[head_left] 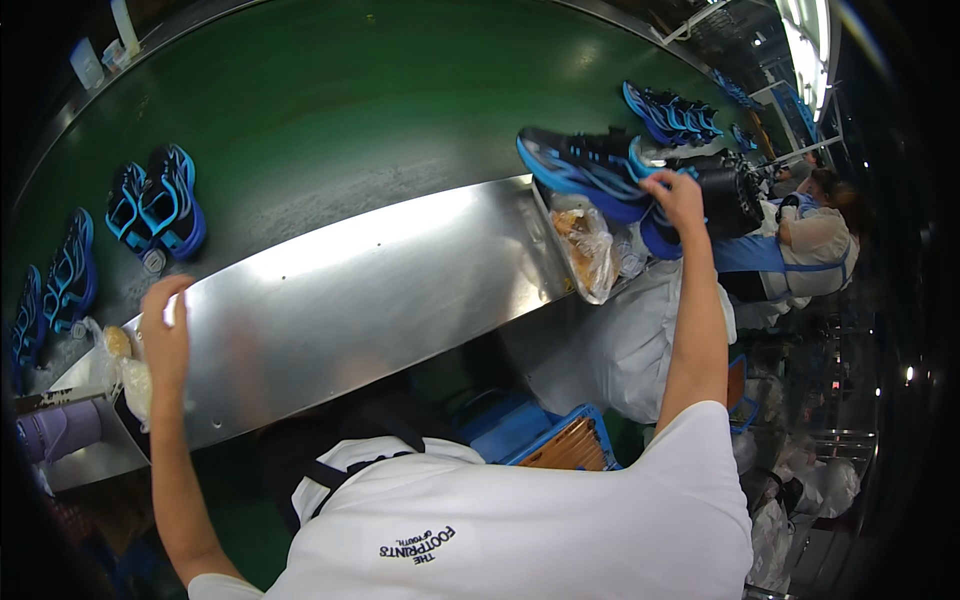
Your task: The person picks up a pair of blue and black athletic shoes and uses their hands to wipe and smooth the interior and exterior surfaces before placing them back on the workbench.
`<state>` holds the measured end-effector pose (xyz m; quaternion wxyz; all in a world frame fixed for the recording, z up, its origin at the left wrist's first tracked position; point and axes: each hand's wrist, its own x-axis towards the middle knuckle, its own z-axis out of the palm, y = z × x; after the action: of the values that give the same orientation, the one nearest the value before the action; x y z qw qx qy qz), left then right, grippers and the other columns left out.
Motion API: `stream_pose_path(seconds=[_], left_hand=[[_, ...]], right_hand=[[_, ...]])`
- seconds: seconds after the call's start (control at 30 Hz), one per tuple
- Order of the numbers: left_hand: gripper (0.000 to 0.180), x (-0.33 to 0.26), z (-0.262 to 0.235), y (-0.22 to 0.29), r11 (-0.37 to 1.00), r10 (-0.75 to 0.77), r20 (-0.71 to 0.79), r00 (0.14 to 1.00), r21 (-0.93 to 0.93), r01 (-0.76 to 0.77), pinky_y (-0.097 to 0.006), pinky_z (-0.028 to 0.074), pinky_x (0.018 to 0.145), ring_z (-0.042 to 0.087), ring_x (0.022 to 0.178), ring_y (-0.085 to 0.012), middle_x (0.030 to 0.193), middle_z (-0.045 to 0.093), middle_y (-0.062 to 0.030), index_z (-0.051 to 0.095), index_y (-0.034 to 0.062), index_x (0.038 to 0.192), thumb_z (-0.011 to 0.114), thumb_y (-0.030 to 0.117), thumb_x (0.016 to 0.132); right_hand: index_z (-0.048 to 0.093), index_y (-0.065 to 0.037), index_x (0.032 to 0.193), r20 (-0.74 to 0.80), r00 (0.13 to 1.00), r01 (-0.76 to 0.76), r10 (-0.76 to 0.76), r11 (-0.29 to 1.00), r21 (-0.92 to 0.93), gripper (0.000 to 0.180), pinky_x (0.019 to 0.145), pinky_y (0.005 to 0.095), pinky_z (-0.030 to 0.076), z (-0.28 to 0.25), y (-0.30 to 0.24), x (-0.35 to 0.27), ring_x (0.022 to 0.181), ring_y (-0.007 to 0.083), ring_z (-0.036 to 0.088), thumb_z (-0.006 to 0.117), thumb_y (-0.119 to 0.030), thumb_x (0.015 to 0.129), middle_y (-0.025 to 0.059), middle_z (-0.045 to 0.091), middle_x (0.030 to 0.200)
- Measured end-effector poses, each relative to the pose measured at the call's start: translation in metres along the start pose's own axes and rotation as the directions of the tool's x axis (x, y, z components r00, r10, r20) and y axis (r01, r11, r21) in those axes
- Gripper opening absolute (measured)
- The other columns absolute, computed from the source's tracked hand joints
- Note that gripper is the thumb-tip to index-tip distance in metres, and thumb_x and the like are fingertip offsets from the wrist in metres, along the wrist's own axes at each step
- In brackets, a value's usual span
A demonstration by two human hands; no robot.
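Observation:
My right hand is closed on the heel end of a black and blue sneaker, lifted over the right end of the steel shelf with its toe pointing left. Behind that hand is a second blue and black shoe, partly hidden, beside a dark cylinder. At the shelf's left end my left hand hovers with nothing in it, fingers loosely curved and thumb apart. A pair of blue and black sneakers stands just beyond it on the green belt.
The bare steel shelf runs in front of me. Bagged items sit at its right end; a purple bottle lies left. More sneakers stand on the belt. A blue-framed stool and a co-worker are at right.

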<state>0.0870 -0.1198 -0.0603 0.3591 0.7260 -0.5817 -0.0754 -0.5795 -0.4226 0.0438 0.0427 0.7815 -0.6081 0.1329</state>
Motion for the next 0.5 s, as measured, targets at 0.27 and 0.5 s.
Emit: stream_pose_path(seconds=[0.27, 0.5], left_hand=[[0.065, -0.011, 0.065, 0.167, 0.814, -0.074, 0.078, 0.994, -0.571, 0.105, -0.040, 0.040, 0.099, 0.041, 0.130, -0.0299, 0.145, 0.035, -0.0160, 0.040, 0.0096, 0.139, 0.068, 0.023, 0.082], [0.065, -0.055, 0.083, 0.120, 0.966, -0.192, -0.197, 0.961, -0.212, 0.149, -0.044, 0.032, 0.105, 0.041, 0.125, -0.0383, 0.135, 0.042, -0.0224, 0.040, 0.0010, 0.134, 0.070, 0.014, 0.078]], right_hand=[[0.072, -0.016, 0.092, -0.223, 0.926, 0.340, -0.305, 0.930, 0.140, 0.017, 0.062, 0.0395, 0.046, -0.040, -0.232, -0.025, 0.070, 0.0335, 0.056, 0.073, -0.029, 0.080, 0.0180, 0.054, 0.076], [0.058, -0.015, 0.123, 0.152, 0.733, 0.252, -0.663, 0.473, 0.844, 0.042, 0.072, 0.0416, 0.045, 0.048, -0.385, -0.177, 0.086, 0.0360, 0.054, 0.069, -0.016, 0.082, 0.0204, 0.054, 0.099]])
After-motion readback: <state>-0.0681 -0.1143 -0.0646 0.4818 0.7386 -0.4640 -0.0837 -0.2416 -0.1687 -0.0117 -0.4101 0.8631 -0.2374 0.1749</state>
